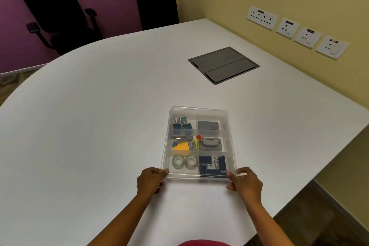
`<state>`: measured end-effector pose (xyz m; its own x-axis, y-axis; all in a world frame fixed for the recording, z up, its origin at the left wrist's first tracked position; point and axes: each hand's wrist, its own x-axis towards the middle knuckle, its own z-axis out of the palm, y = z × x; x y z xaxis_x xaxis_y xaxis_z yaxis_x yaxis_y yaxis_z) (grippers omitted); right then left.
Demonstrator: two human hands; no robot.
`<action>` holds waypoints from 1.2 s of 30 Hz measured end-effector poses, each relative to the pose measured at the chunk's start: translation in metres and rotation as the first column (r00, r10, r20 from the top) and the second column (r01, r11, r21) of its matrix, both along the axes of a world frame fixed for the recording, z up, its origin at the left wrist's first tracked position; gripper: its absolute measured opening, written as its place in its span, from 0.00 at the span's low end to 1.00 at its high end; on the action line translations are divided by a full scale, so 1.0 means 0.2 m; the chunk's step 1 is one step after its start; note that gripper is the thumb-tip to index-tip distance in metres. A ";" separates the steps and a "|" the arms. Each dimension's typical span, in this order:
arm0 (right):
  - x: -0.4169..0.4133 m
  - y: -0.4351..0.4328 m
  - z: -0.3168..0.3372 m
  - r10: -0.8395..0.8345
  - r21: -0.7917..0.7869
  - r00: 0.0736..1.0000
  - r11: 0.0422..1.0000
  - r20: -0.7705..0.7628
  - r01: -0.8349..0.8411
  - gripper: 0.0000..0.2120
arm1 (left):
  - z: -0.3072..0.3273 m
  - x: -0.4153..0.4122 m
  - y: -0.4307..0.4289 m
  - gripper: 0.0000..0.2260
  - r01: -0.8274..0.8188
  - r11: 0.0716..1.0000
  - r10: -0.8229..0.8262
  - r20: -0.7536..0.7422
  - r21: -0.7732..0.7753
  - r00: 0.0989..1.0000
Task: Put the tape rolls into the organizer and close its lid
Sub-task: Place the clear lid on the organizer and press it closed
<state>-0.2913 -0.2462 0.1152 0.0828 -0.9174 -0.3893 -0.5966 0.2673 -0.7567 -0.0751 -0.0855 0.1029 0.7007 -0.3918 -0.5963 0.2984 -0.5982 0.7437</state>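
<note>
A clear plastic organizer (229,132) with several compartments rests on the white table, its transparent lid (197,110) lying over it. Two clear tape rolls (184,162) lie side by side in the near-left compartment. My left hand (150,180) grips the organizer's near-left corner, thumb on top of the lid. My right hand (245,182) grips the near-right corner the same way. Other compartments hold blue and black binder clips, a stapler, sticky notes and a grey punch.
The white table (99,126) has a grey flip-up cable box (223,65) set into it beyond the organizer. Two black office chairs (155,4) stand at the far edge. A yellow wall with sockets (289,28) runs along the right; the table's right edge is close.
</note>
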 end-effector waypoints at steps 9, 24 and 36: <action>-0.02 -0.08 -0.04 -0.085 0.117 0.996 0.989 -0.020 0.086 0.09 | -0.01 -0.01 0.00 0.06 -0.010 1.000 0.011 -0.023 0.028 1.000; -0.08 -0.18 -0.10 -0.369 0.601 0.876 0.790 0.311 0.120 0.02 | -0.06 0.01 -0.04 0.07 -0.055 0.997 0.062 -0.110 0.062 0.992; -0.04 -0.21 -0.13 -0.103 0.411 0.989 0.910 0.108 0.050 0.03 | -0.09 -0.01 -0.06 0.06 -0.030 0.997 0.034 -0.046 0.077 0.998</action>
<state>-0.2986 -0.2883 0.0888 0.0913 -0.6874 -0.7205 -0.4699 0.6082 -0.6398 -0.0772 -0.0980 0.0859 0.6823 -0.3218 -0.6564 0.3521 -0.6422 0.6809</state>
